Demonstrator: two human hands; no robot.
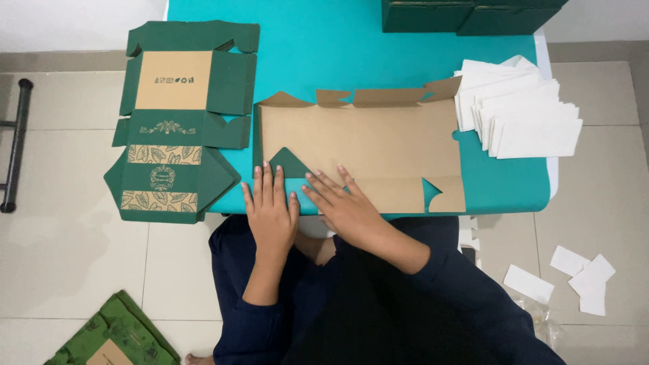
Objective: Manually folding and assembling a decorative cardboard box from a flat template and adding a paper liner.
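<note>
Green printed blank (177, 122): lies flat, overhanging the counter (351, 54) at its left edge. A second green piece (111, 334) on the floor is cut off by the frame. Brown blank (365, 142): unfolded, plain side up, green showing on one turned-up corner; it spans the near edge. Left hand (270, 206) and right hand (345, 206) press its near flap, fingers flat and released, grasping nothing. Green boxes (466, 15) at the far edge are cut off. White sheets (520, 108) overhang the right edge.
</note>
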